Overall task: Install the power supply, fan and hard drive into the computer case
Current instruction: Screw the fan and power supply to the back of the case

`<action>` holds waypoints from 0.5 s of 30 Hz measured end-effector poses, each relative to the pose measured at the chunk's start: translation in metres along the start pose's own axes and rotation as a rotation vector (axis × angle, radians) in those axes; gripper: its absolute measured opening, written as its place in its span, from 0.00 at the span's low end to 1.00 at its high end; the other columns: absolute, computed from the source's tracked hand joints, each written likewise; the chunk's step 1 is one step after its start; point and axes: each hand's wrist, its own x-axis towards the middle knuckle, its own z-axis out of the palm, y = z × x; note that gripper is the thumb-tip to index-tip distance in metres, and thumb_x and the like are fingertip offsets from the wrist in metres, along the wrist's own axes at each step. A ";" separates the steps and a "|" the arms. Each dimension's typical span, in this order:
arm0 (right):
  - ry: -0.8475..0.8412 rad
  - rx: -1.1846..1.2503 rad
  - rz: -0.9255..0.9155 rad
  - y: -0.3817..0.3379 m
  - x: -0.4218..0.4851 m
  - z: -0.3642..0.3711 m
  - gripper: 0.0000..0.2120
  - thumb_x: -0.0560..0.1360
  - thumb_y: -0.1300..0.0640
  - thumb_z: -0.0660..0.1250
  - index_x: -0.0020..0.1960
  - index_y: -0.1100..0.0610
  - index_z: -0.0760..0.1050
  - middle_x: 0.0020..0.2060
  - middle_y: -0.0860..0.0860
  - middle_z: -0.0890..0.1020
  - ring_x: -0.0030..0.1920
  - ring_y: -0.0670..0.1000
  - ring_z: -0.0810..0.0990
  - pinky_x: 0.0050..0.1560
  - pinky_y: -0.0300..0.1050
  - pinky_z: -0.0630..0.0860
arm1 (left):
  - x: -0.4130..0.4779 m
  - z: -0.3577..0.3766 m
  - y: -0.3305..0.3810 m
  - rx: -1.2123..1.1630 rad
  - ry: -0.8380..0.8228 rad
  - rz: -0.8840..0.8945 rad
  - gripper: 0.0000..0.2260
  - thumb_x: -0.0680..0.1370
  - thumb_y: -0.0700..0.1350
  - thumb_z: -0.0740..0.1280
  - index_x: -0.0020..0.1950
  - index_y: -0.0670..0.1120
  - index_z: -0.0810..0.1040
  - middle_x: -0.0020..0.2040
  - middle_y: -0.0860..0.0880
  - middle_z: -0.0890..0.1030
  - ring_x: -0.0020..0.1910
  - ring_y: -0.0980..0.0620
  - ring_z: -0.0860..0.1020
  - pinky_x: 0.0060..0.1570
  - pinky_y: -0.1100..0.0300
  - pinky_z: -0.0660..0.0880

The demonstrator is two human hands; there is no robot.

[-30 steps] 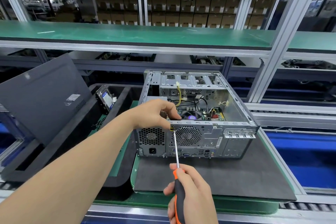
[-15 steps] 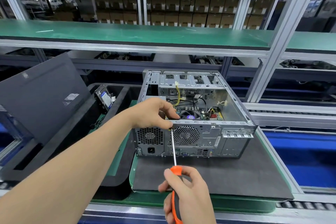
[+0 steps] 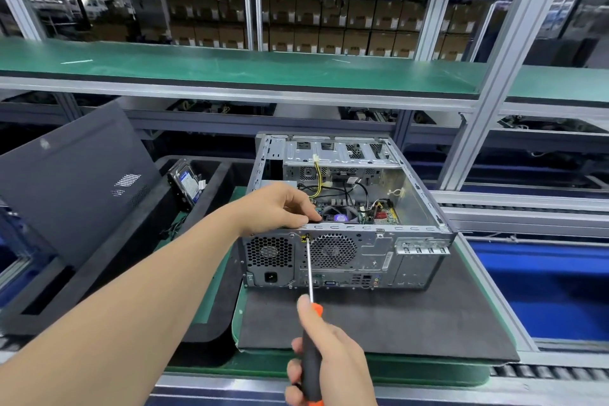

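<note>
head view, right fingers grip screwdriver, left fingers pinch case rim, hard drive in tray

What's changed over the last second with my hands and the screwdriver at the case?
The left hand has drawn its fingertips up off the screw to the top rim of the computer case, leaving the screw in view. The right hand has shifted its grip on the screwdriver, forefinger now by the orange collar. Unchanged: tip on the screw, case and hard drive in place.
</note>
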 end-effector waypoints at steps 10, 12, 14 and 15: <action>0.085 0.012 0.021 -0.004 -0.016 0.010 0.24 0.72 0.40 0.78 0.43 0.62 0.81 0.27 0.53 0.77 0.22 0.51 0.72 0.22 0.39 0.67 | 0.000 0.002 0.006 0.085 0.016 -0.035 0.10 0.77 0.42 0.68 0.51 0.55 0.86 0.54 0.37 0.84 0.56 0.35 0.81 0.63 0.37 0.74; 0.106 0.022 -0.003 -0.001 -0.018 0.012 0.17 0.73 0.47 0.79 0.41 0.60 0.80 0.28 0.53 0.79 0.23 0.50 0.73 0.24 0.40 0.69 | 0.001 0.003 0.004 0.101 0.033 -0.044 0.14 0.78 0.40 0.68 0.47 0.60 0.86 0.54 0.39 0.85 0.57 0.35 0.80 0.64 0.36 0.73; 0.074 0.056 0.035 0.000 -0.018 0.014 0.15 0.77 0.47 0.74 0.43 0.60 0.82 0.31 0.51 0.81 0.25 0.49 0.74 0.24 0.39 0.68 | 0.003 0.004 0.004 0.115 0.037 -0.059 0.17 0.78 0.40 0.68 0.43 0.64 0.85 0.53 0.41 0.85 0.56 0.37 0.81 0.63 0.37 0.74; 0.022 0.099 0.084 0.000 -0.017 0.014 0.16 0.79 0.46 0.71 0.46 0.59 0.83 0.31 0.51 0.81 0.26 0.49 0.74 0.25 0.39 0.67 | 0.004 0.004 0.004 0.114 0.034 -0.066 0.18 0.78 0.40 0.67 0.43 0.65 0.85 0.52 0.41 0.85 0.56 0.37 0.81 0.63 0.37 0.74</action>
